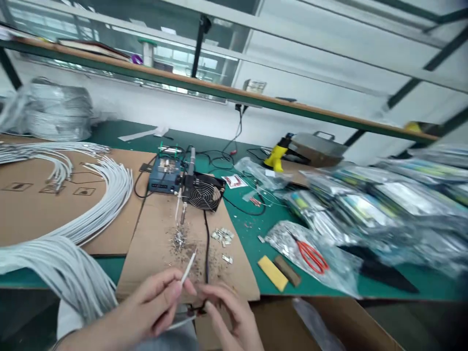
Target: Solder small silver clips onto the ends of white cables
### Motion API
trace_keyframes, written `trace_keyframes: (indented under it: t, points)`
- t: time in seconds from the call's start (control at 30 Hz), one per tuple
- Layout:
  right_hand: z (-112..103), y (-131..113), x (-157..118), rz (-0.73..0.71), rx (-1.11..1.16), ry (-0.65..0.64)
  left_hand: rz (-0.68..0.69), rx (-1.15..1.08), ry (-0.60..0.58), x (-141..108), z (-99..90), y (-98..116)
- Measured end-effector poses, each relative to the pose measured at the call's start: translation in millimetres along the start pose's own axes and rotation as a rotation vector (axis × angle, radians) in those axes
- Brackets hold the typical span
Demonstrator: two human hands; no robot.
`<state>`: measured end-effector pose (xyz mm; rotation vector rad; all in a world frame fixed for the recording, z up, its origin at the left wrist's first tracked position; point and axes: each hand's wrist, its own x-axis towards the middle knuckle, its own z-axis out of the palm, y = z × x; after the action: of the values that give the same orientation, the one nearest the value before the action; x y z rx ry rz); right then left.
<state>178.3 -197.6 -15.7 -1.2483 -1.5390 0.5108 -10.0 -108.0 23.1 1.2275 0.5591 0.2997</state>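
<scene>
My left hand (pixel 159 297) pinches a white cable (pixel 188 268) near its end, and the tip points up and away from me. Close beside it, my right hand (pixel 232 314) has its fingers curled together, slightly blurred. Between the hands, low down, is a small dark piece (pixel 195 309) at the right fingertips; its kind is unclear. A lower stretch of white cable shows beneath the left hand. Under and beyond the hands lies a cardboard sheet (pixel 146 261) strewn with dark crumbs. Several small metal connectors (pixel 223 236) lie on it to the right.
Bundles of white cables (pixel 113 195) lie left. A blue soldering station (pixel 164 173), an upright iron (pixel 190 170) and a black fan (pixel 205 195) stand ahead. Red-handled scissors (pixel 312 256), a yellow sponge (pixel 272 273), a yellow heat gun (pixel 277 155) and bagged parts (pixel 365 195) are right.
</scene>
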Motion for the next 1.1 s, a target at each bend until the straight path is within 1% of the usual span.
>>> trace_keyframes:
  t: [0.13, 0.23, 0.3, 0.37, 0.43, 0.5, 0.57, 0.67, 0.8, 0.87, 1.03, 1.1]
  points:
    - [16.3, -7.4, 16.1, 0.196, 0.258, 0.028, -0.103, 0.244, -0.016, -10.0, -3.9, -22.2]
    - [22.7, -10.8, 20.9, 0.307, 0.353, 0.02, -0.073, 0.451, 0.056, -15.4, -3.0, -31.3]
    - [24.1, -10.7, 20.8, 0.334, 0.38, 0.003, -0.052, 0.508, 0.096, -13.3, -0.4, -34.6]
    - [23.4, -10.3, 20.1, 0.307, 0.379, -0.03, -0.048, 0.402, 0.087, -6.7, 3.4, -36.4]
    - [21.1, -11.2, 20.0, 0.25, 0.346, -0.048, -0.048, 0.214, 0.07, 1.3, 7.6, -36.8]
    - [17.9, -13.1, 20.8, 0.206, 0.294, -0.032, -0.029, 0.099, 0.112, 6.6, 11.4, -35.2]
    - [14.7, -15.1, 21.5, 0.194, 0.259, -0.001, -0.011, 0.111, 0.204, 7.3, 14.4, -32.1]
    - [11.8, -16.5, 21.3, 0.208, 0.263, 0.019, 0.038, 0.221, 0.329, 2.8, 17.0, -28.3]
    - [12.9, -16.3, 20.3, 0.22, 0.304, 0.045, 0.138, 0.33, 0.418, -0.6, 19.4, -30.2]
    - [17.0, -16.1, 20.1, 0.215, 0.351, 0.09, 0.149, 0.307, 0.445, 0.4, 22.3, -31.3]
    - [40.9, -14.4, 16.3, 0.137, 0.552, 0.298, 0.064, 0.025, 0.438, 4.7, 34.4, -26.2]
    - [50.6, -12.8, 14.4, 0.112, 0.62, 0.371, 0.054, -0.032, 0.447, 5.3, 36.6, -24.3]
